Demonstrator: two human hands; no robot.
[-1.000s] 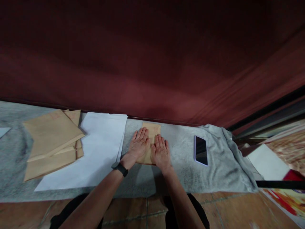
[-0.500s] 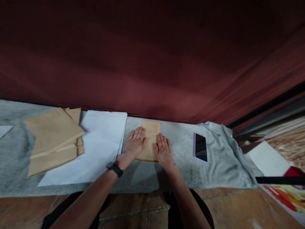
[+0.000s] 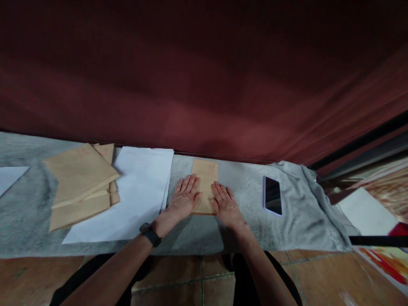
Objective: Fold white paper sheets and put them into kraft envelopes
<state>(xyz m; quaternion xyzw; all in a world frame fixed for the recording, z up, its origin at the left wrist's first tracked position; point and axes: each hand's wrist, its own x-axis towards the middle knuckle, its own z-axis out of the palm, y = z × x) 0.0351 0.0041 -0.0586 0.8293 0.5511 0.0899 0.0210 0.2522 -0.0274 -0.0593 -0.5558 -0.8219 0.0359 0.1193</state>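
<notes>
A brown paper envelope [image 3: 204, 187] with faint red print near its top right lies flat on a grey cloth [image 3: 248, 221]. My left hand [image 3: 185, 197] rests palm down along the envelope's left edge, fingers stretched out. Along the right edge lies my right hand [image 3: 225, 205], also flat with its fingers extended. Both hands touch the envelope, and neither grips it. Left of my left hand is a stack of white paper sheets [image 3: 140, 191]. Several more brown envelopes [image 3: 81, 178] lie in a loose pile, partly over the sheets.
A phone [image 3: 273, 196] with a pale purple case lies on the cloth to the right. A dark red upright surface [image 3: 191, 106] rises behind the cloth. Another white sheet [image 3: 11, 176] shows at the far left. Tiled floor [image 3: 172, 276] lies below the front edge.
Both hands have slid slightly down the envelope towards me, uncovering more of its upper part. The whole view has shifted a little, so things appear farther right.
</notes>
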